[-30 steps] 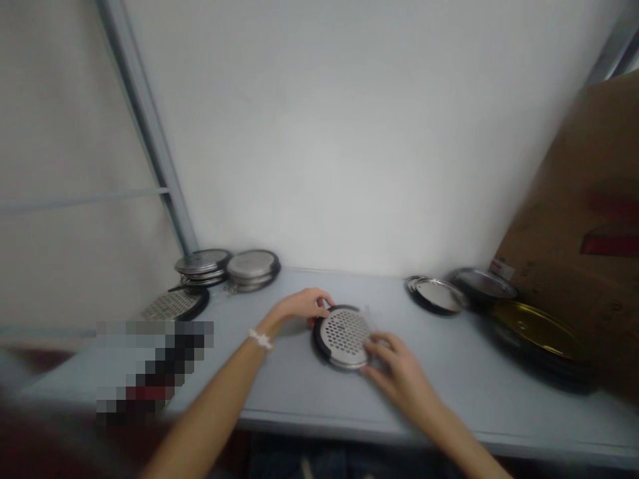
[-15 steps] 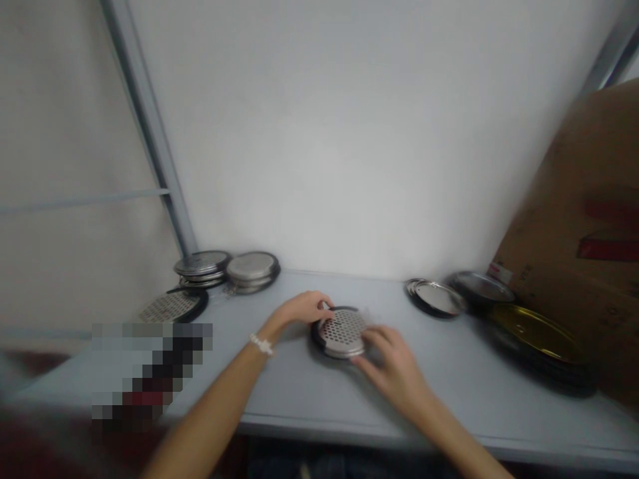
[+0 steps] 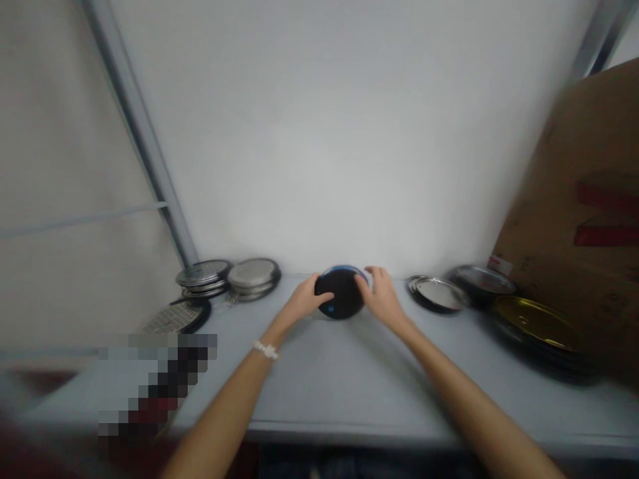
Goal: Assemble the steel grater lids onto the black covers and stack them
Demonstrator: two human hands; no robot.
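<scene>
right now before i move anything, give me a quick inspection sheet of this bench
surface: pale grey table
job's things: round black disc with a small blue spot, held up near the table's back edge
clutter: on the left, stacked perforated steel discs, stacked plain steel discs, a black-rimmed grater disc; on the right, a black-rimmed steel plate, a gold-toned disc
hands: left hand and right hand on opposite sides of the disc
cables: nothing seen
surroundings: white wall, cardboard box at right
</scene>
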